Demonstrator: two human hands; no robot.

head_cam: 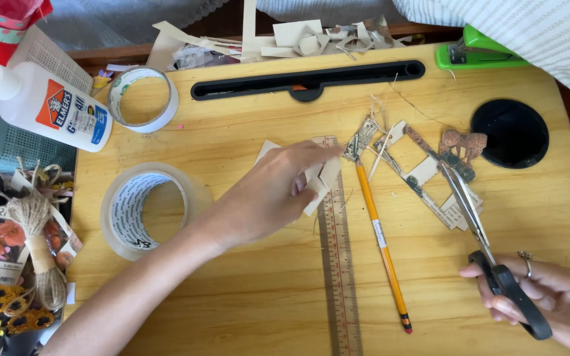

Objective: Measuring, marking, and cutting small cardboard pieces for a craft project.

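Left hand (268, 191) pinches a small cream card scrap (321, 181) mid-desk, over the clear ruler (338, 264). Likely light, floppy, creasable: grip by the edges. Right hand (549, 296), fingers curled round black-handled scissors (479, 227), near the right edge.

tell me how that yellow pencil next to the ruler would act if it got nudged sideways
The yellow pencil is long, thin and lies flat on the smooth wooden desk, so it would probably roll or skid easily. It looks stiff and light, unlikely to bend. The ruler beside it might stop a roll to that side.
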